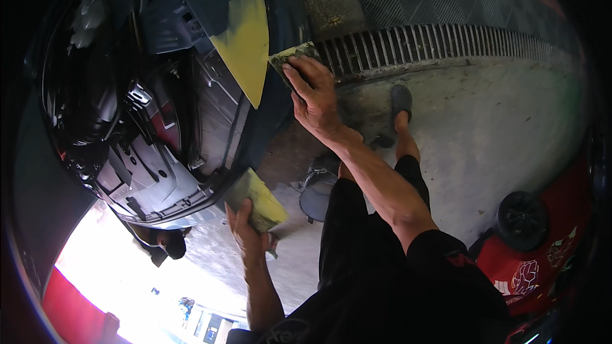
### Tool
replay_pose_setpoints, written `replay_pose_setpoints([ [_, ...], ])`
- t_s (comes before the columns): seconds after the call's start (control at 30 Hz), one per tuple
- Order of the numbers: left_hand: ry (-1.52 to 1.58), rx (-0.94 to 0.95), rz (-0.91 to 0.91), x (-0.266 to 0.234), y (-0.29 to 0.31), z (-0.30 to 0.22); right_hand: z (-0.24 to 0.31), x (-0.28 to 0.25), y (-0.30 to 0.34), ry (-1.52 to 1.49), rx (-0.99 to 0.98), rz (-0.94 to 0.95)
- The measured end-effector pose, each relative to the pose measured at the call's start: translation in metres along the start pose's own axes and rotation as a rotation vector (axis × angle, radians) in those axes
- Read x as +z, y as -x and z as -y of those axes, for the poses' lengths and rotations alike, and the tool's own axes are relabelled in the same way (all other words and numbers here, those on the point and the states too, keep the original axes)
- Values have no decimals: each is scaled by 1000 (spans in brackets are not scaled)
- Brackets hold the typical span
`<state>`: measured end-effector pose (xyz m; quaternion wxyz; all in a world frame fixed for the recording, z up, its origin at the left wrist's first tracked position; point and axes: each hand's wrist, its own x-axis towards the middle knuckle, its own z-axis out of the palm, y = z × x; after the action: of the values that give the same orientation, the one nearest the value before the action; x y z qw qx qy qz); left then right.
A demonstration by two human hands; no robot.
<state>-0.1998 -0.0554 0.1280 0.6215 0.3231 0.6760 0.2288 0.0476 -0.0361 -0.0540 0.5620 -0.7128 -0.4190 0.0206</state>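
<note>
In my right hand (315,99) is a flat spreader (292,52), dark with yellow filler smeared along its far edge. Fingers and thumb pinch it beside the dark car panel (271,121); I cannot tell whether its edge touches the surface. A pointed patch of yellow filler (245,51) covers part of the bodywork, just left of the spreader. Lower and to the left, my left hand (243,229) grips a flat mixing board (268,204) coated with yellow filler. A small object (272,242) shows by that hand's wrist, too small to name.
The open engine bay (146,108) fills the left. Near my legs a grey bucket (315,197) stands on the concrete floor (472,127). A slotted drain grate (433,43) crosses the far side, with tiles beyond. At lower right is a red vehicle (554,248) with a black wheel (523,220).
</note>
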Motion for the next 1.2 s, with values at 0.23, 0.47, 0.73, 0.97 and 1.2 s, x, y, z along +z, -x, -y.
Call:
replay_pose_setpoints([
  [0.23,40,-121,13,-19,6,35,-2,35,8,-29,-4,-97],
  [0.47,1,-164,19,-31,5,47,-6,53,17,-21,16,-116],
  [0.73,5,-193,43,-47,2,55,-1,23,25,119,32,-83],
  [0.97,0,-189,29,-33,1,52,2,5,-11,281,-5,9],
  [1.2,21,-224,43,-40,2,67,-4,13,-2,308,-87,68],
])
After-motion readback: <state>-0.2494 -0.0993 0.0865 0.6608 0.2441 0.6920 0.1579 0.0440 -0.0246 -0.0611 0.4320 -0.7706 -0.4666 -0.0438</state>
